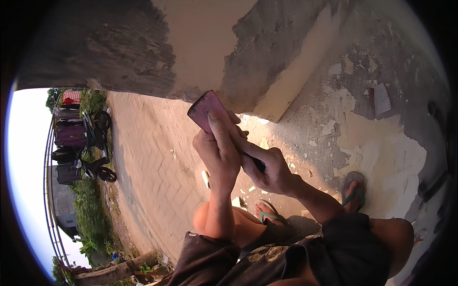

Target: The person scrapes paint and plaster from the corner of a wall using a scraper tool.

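Observation:
Both my hands grip one wide scraper (208, 108), whose flat blade looks purplish and has a dark, worn edge. My right hand (273, 168) is closed around its dark handle (258, 163). Against the blade presses the thumb of my left hand (222, 157), with that hand's other fingers partly hidden. The blade's far edge lies at the lower border of a wall (204, 46) with patches of pale coating and bare grey plaster. Whether blade and wall touch, I cannot tell.
Paint flakes (252, 188) litter the floor around my sandalled feet (352, 193). A pale band (300, 68) runs along the wall. A pale scrap (382, 98) lies to the right. Left are block paving (154, 150), a parked motorbike (94, 146) and hanging laundry (68, 136).

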Motion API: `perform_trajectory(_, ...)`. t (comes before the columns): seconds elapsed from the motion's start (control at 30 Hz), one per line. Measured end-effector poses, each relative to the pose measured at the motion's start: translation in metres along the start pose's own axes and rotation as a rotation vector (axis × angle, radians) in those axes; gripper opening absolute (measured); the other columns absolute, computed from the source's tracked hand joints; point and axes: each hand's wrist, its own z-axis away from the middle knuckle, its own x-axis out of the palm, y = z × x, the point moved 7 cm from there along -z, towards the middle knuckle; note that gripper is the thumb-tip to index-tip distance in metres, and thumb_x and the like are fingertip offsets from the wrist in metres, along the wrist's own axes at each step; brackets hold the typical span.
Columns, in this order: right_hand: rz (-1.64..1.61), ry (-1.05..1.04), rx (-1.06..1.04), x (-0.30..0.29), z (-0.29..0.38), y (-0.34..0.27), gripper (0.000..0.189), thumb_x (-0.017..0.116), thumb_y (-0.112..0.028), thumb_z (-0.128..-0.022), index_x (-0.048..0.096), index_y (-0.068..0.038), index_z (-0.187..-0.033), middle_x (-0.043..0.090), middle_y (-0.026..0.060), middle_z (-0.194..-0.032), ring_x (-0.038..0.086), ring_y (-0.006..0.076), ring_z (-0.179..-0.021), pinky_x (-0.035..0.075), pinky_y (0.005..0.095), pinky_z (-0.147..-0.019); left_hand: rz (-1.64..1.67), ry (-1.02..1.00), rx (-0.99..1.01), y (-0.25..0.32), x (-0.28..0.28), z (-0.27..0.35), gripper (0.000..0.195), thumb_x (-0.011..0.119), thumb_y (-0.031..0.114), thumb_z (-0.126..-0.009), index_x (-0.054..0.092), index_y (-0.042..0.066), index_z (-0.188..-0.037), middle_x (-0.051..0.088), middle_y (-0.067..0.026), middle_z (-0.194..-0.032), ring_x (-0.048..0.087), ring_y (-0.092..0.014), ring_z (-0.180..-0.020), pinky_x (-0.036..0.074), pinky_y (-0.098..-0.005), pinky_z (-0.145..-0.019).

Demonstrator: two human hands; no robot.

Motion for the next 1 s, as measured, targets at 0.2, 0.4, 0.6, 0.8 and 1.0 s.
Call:
perform_trajectory(0.2,-0.057,-0.042,0.056,0.002,0.006,-0.001,0.047,0.052,-0.004,-0.092,0.041,-0.003,-0.137,0.057,0.0095,-0.061,0.06,0.0135,-0.056,0.046,0.0267,-0.052,0.0,0.002,0.012,-0.004,0.001,0.003,0.047,0.034,0.03,-0.102,0.058,-0.002,-0.078,0.055,-0.0041,-0.056,0.058,-0.01,-0.053,0.047,-0.0232,-0.051)
perform_trajectory(0.4,-0.01,0.024,-0.033,0.002,0.005,0.001,0.048,0.052,-0.004,-0.092,0.04,-0.004,-0.139,0.057,0.0097,-0.06,0.06,0.0139,-0.055,0.046,0.027,-0.052,-0.071,-0.011,-0.005,-0.005,0.0,0.007,0.047,0.035,0.03,-0.102,0.059,-0.002,-0.078,0.055,-0.0042,-0.056,0.058,-0.01,-0.053,0.048,-0.0233,-0.051)
perform_trajectory(0.6,0.014,0.019,0.027,0.003,0.008,0.003,0.049,0.051,-0.002,-0.092,0.04,-0.004,-0.139,0.06,0.0111,-0.065,0.063,0.0134,-0.062,0.048,0.0258,-0.055,-0.003,-0.015,-0.014,-0.004,0.002,0.003,0.049,0.035,0.032,-0.102,0.059,-0.002,-0.076,0.055,-0.0036,-0.056,0.059,-0.01,-0.052,0.048,-0.0237,-0.05)
perform_trajectory(0.8,0.033,0.038,0.009,-0.006,-0.005,-0.008,0.049,0.053,-0.002,-0.091,0.041,-0.004,-0.139,0.056,0.0095,-0.064,0.055,0.0114,-0.056,0.045,0.024,-0.055,0.0,0.011,0.019,0.005,0.003,0.006,0.049,0.035,0.032,-0.102,0.059,-0.002,-0.075,0.053,-0.0029,-0.054,0.056,-0.01,-0.05,0.047,-0.0232,-0.05)
perform_trajectory(1.0,0.004,0.02,-0.072,-0.009,-0.002,0.001,0.049,0.054,-0.002,-0.091,0.041,-0.003,-0.138,0.058,0.0092,-0.065,0.058,0.0105,-0.059,0.046,0.0243,-0.056,-0.069,0.024,0.02,0.0,0.007,-0.004,0.048,0.036,0.031,-0.102,0.059,-0.002,-0.076,0.053,-0.0029,-0.054,0.057,-0.01,-0.05,0.048,-0.0237,-0.05)
